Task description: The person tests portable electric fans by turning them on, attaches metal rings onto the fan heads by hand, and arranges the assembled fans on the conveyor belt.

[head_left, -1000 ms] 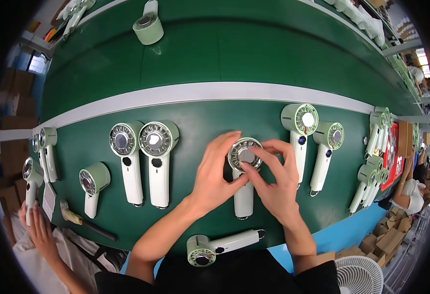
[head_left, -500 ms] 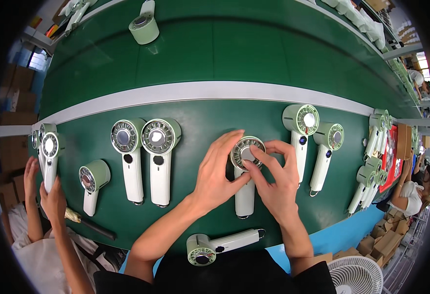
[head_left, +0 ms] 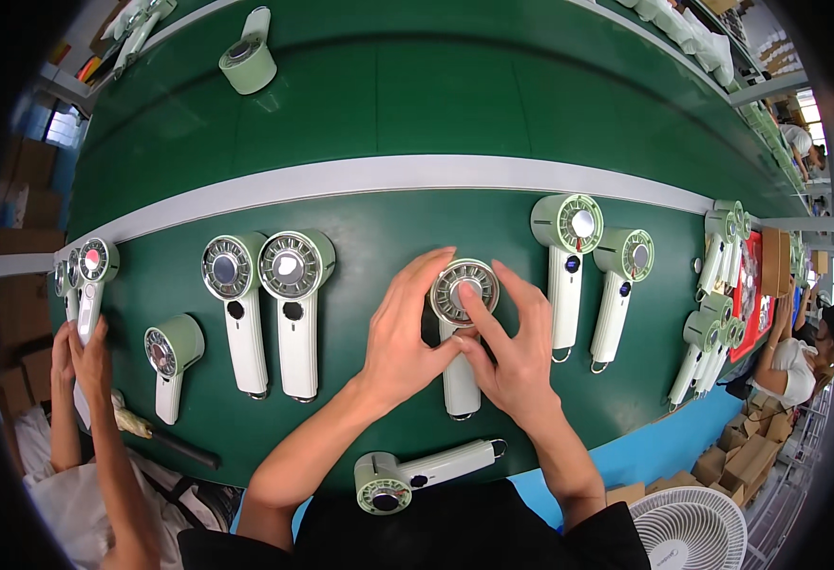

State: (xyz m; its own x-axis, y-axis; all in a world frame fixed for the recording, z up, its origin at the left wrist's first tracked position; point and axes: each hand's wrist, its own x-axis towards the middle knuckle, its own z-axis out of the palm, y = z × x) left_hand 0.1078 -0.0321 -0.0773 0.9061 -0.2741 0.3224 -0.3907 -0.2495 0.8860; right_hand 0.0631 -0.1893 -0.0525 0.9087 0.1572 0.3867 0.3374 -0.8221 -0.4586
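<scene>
A white handheld fan (head_left: 461, 385) with a round pale-green head lies in front of me on the green bench, handle toward me. My left hand (head_left: 401, 328) grips the left side of its head, thumb below. My right hand (head_left: 515, 351) curls round the right side, its index fingertip pressed on the grey disc at the centre of the grille. The thumb rests just below the head, near my left thumb. Closest to my body, another handheld fan (head_left: 450, 465) lies sideways, head to the left.
Two handheld fans (head_left: 297, 351) lie to the left, a shorter-looking one (head_left: 168, 394) beside them. Two more (head_left: 566, 294) lie right of my hands. A co-worker's hands (head_left: 92, 366) hold a fan at far left. A red tray (head_left: 746, 304) and a white floor fan (head_left: 688, 532) are at right.
My right index finger now presses the disc's centre, where thumb and fingers were on it before. The co-worker's fan has shifted. The whole view has moved slightly.
</scene>
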